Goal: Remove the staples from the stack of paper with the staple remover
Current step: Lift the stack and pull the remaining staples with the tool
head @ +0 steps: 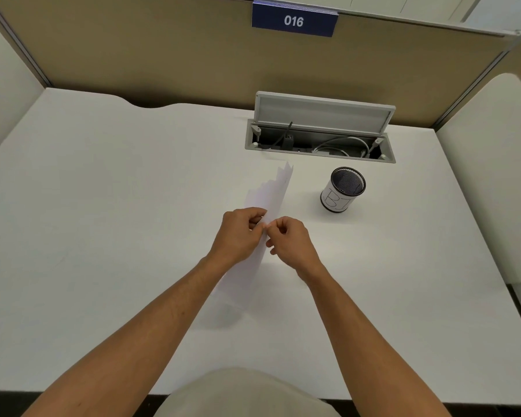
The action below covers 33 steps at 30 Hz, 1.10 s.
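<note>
Paper (269, 194) is held edge-up above the desk (103, 206), pinched at mid-edge by left hand (239, 233) and right hand (292, 240), probably to expose a staple. No remover visible; mesh cup (342, 191) nearby.

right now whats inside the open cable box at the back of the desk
Inside the cable box, a black plug with its cord and a coiled grey cable show. Its raised lid hides the back, and the sockets are too dark to make out.
</note>
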### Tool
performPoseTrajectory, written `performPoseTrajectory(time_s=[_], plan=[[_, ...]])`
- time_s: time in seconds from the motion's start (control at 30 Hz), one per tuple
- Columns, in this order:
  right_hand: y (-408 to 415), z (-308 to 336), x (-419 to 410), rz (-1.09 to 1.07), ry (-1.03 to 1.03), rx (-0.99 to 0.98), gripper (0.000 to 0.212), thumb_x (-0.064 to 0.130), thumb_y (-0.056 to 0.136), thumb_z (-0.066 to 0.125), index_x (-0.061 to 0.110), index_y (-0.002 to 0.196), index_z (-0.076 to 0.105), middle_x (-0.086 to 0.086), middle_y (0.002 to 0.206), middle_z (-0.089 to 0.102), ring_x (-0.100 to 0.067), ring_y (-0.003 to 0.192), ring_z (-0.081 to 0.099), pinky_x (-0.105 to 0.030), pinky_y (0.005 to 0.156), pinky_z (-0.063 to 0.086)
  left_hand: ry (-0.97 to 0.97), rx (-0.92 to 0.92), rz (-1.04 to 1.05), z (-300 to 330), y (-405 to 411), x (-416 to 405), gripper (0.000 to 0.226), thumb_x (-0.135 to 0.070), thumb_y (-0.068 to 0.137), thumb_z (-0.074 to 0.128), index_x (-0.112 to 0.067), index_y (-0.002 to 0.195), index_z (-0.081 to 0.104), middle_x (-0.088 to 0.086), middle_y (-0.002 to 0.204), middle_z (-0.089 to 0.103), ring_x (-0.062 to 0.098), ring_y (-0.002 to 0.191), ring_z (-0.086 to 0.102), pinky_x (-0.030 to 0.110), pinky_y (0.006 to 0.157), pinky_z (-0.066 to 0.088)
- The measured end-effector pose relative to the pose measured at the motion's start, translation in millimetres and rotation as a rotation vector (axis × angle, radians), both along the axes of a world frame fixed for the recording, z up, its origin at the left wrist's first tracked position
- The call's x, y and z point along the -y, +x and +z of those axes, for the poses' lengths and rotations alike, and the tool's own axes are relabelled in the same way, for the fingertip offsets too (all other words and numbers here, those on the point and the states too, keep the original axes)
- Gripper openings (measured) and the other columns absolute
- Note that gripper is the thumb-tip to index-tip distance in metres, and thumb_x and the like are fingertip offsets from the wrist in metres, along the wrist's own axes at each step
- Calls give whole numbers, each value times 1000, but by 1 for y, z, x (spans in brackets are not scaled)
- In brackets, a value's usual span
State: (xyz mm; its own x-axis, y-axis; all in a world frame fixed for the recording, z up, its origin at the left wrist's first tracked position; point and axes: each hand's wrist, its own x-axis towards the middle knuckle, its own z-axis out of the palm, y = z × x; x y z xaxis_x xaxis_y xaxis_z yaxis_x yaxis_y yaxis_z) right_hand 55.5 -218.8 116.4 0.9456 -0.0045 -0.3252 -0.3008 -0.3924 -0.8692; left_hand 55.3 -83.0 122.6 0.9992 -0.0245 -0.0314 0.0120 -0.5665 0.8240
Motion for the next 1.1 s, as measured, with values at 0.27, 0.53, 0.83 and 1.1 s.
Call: performPoseTrajectory(time_s=[0.27,0.53,0.83,1.1], plan=[[8,7,1,20,156,-102,24,12,88,50,10,68,62,-2,70,63,-15,63,63,-26,57,51,23,73,-35,0,0,0,30,-12,93,62,-7,122,66,8,110,72,19,96,68,8,78,42],[-2,-2,-1,-163,212,11,13,17,85,65,9,77,72,-4,74,73,-16,69,72,-24,57,56,21,50,-20,-2,-2,0,32,-15,94,63,-7,124,65,10,114,71,23,101,67,17,85,45],[-1,-2,-7,-68,18,13,18,15,91,50,6,86,63,-8,84,69,-19,73,69,-26,56,58,17,57,-40,-4,-4,-2,29,-10,93,61,-8,121,67,7,110,72,20,98,68,9,80,42],[6,11,0,98,110,-144,29,15,96,42,11,78,65,-1,78,60,-15,69,64,-28,60,56,95,132,-98,-3,-6,-1,31,-9,95,56,-7,125,65,8,117,70,23,105,65,32,95,50]])
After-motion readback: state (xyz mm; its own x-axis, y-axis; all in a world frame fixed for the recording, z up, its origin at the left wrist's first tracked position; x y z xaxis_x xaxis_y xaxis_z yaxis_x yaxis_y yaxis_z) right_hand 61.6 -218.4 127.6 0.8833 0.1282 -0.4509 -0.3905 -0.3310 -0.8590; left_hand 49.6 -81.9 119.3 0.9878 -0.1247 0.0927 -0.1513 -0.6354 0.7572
